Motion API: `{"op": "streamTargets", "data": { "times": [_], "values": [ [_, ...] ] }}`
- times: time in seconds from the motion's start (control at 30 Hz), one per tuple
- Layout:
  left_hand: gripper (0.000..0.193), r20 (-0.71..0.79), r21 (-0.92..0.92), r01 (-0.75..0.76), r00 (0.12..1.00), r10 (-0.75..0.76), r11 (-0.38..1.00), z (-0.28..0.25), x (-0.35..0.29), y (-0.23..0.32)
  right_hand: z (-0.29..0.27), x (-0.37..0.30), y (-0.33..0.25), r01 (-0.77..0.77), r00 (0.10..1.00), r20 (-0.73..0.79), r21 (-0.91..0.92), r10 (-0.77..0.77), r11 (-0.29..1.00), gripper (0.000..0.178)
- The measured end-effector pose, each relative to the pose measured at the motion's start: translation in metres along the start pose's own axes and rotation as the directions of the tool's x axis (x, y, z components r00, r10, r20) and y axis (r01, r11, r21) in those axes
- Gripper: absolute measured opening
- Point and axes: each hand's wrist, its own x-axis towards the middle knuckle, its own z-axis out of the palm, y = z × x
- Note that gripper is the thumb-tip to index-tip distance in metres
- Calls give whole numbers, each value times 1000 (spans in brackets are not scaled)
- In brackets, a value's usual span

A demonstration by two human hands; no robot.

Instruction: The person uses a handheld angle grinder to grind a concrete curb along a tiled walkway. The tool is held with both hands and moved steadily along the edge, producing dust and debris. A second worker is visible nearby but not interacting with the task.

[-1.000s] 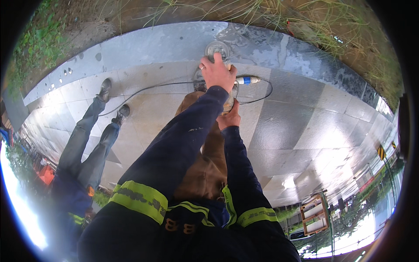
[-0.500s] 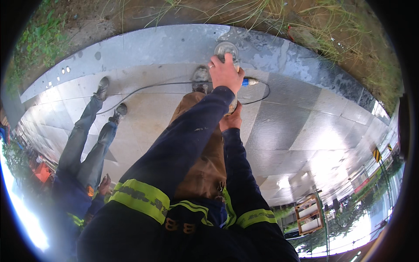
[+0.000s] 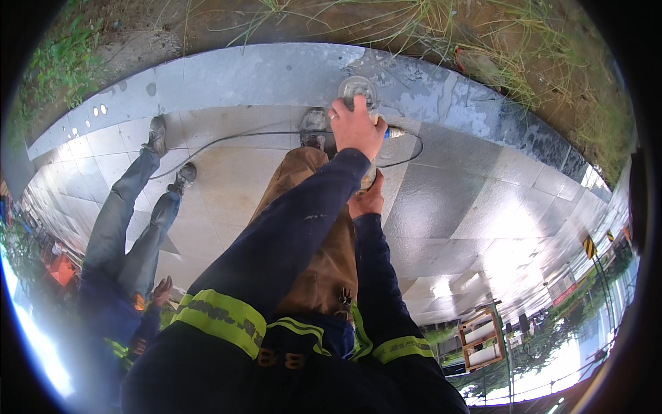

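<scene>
Left hand: placed over the front of a hand-held grinding tool, back of the hand facing up, closed on the tool body. One finger extends forward toward the round head; the thumb lies on the right side. Fingertip contact beneath the tool cannot be seen.

Right hand: positioned behind and below the left, closed around the rear of the tool. Its grip is partly hidden, and the exact finger placement cannot be told.

Arm alignment: the left sleeve runs diagonally from lower left, across the brown trousers, and reaches farther forward. The right sleeve rises more steeply from lower right. Both wrists converge on the tool's line, one ahead of the other.

Tool location: the round head is over the grey border strip, at its inner side; the rear lies toward the wearer, above the paving. A blue-and-white connector sits just right of the left thumb, with a black cable looping beside it. The wearer's shoe stands left of the tool.
</scene>
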Motion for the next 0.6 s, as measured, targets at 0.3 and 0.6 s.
{"op": "streamTargets", "data": {
  "times": [0.3,0.6],
  "values": [
    [55,17,0,-10,1000,10,1000,4,16,3,0,12,-17,-25,1000,1,-5,25,1000,83],
    [56,-49,20,19,999,-18,1000,-4,20,-2,-1,17,-24,-14,999,44,-77,17,997,82]
  ]
}}
